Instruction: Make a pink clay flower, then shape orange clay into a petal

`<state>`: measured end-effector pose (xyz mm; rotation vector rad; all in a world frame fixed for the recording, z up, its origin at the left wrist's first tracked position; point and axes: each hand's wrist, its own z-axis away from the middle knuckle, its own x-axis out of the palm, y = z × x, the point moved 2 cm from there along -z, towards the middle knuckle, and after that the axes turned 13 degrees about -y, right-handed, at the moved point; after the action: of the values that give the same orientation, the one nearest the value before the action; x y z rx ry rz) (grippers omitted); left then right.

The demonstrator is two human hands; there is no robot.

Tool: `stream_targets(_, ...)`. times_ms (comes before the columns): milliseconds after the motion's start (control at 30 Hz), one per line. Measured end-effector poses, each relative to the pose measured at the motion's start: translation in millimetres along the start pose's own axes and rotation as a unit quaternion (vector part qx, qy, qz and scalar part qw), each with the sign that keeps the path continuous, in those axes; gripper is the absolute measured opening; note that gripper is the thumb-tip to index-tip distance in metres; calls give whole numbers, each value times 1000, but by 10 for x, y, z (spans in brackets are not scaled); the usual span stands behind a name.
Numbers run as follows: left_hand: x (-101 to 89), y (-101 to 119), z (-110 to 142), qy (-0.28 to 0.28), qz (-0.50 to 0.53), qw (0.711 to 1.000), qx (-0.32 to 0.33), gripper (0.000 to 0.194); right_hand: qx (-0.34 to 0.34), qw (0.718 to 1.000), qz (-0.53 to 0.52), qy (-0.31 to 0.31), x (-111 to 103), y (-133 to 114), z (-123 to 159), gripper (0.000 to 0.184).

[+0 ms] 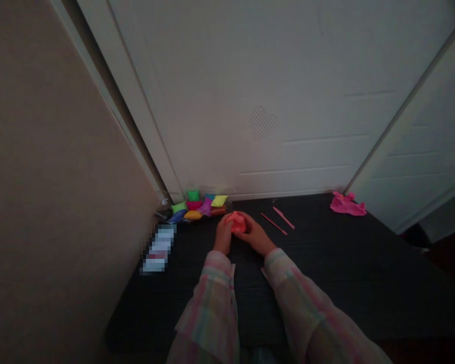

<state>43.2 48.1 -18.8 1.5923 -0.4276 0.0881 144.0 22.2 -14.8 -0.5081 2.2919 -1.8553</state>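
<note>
Between my two hands is a lump of bright coral-pink modelling clay (238, 223), hollowed or folded at its top. My left hand (223, 233) curls around its left side, fingers closed on it. From the right, my right hand (256, 235) grips the same lump, thumb at the near side and fingers behind. To the right of my hands, two thin pink modelling tools lie on the dark table: a slim stick (274, 223) and a flatter knife-like one (284, 218).
Several colourful clay packets (193, 206) lie in clear wrapping at the back left of the black table (326, 283). A blurred-out bright rectangle (159, 248) is at the left edge. A crumpled pink piece (348, 203) rests at the back right. A white panelled surface (220, 101) stands behind.
</note>
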Motion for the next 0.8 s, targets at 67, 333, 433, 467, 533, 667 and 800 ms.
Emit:
stream_targets(67, 8, 34, 15, -38, 16, 999, -8, 30, 9, 1000, -7, 26, -37, 3, 1, 47)
stream_targets(333, -11, 109, 88, -183, -6, 982, -44, 36, 39, 997, -16, 63, -155, -34, 67, 40)
stream_targets(433, -42, 74, 85, -160, -78, 983, -50, 33, 56, 997, -7, 54, -178, -59, 95, 21)
stream_targets(467, -48, 64, 84, -151, -89, 983, -52, 32, 60, 997, -2, 53, -182, -65, 101, 18)
stream_targets(533, -48, 53, 82, -138, -97, 984, -51, 30, 63, 996, 9, 55, -185, -75, 106, 14)
stream_targets(667, -7, 59, 86, -104, -110, 988, -38, 23, 57, 995, 29, 74, -179, -72, 100, 16)
stream_targets(800, 88, 82, 101, -83, -118, 989, -21, 17, 57, 993, 37, 96, -163, -57, 91, 18)
